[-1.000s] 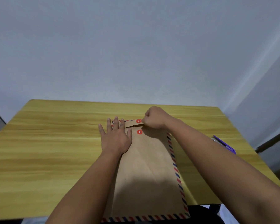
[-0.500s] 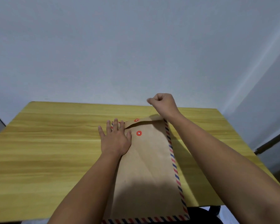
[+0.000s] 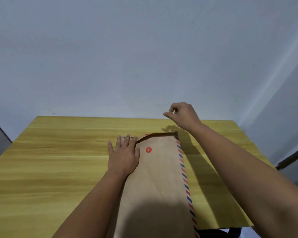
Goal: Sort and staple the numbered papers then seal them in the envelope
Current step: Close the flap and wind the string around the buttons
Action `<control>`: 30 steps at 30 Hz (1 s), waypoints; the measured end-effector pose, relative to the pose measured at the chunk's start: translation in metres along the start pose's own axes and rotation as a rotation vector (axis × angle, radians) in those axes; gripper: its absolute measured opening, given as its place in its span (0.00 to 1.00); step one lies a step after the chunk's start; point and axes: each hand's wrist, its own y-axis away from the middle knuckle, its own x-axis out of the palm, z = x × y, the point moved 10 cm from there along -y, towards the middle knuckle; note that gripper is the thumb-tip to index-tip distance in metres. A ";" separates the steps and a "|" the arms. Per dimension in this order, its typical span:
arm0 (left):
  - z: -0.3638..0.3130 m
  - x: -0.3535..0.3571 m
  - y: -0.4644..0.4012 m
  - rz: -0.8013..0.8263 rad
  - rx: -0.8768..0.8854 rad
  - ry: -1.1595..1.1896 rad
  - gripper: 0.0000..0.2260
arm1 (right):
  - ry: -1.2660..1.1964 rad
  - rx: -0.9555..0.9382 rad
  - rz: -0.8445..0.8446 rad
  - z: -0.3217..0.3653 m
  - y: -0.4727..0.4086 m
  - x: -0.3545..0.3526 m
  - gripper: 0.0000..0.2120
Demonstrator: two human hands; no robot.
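While the left hand (image 3: 123, 156) lies flat with fingers spread wide on the upper left corner of the envelope (image 3: 159, 182), the flap (image 3: 155, 135) at twelve o'clock stands slightly raised, not yet tied down. The envelope is smooth brown kraft paper, a long rectangle edged with red and blue diagonal stripes, lying on a glossy yellow wood-grain table (image 3: 50, 160); a red button disc (image 3: 148, 149) sits at one o'clock from the left hand. At two o'clock the right hand (image 3: 183, 115) hovers above the far edge, fingers pinched shut on what may be the closure string's end, too thin to confirm. If that pull is too sharp, the thread could snap or tear its washer loose.
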 end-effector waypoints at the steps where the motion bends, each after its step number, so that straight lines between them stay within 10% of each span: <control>1: 0.001 0.000 0.000 -0.003 -0.002 0.006 0.26 | 0.073 0.005 -0.010 0.000 0.000 -0.004 0.15; 4: 0.000 -0.002 0.001 -0.014 0.003 0.003 0.25 | -0.072 0.106 -0.055 -0.011 -0.005 -0.022 0.17; 13: -0.002 -0.003 0.004 -0.011 0.008 -0.028 0.24 | -1.525 0.485 0.168 -0.003 0.023 0.003 0.15; 21: -0.006 -0.008 0.007 -0.047 0.046 0.010 0.22 | 0.181 0.136 0.337 -0.024 0.081 0.066 0.14; 30: -0.011 -0.006 0.007 0.012 0.105 0.043 0.22 | 0.549 -0.230 0.320 0.008 0.119 0.102 0.11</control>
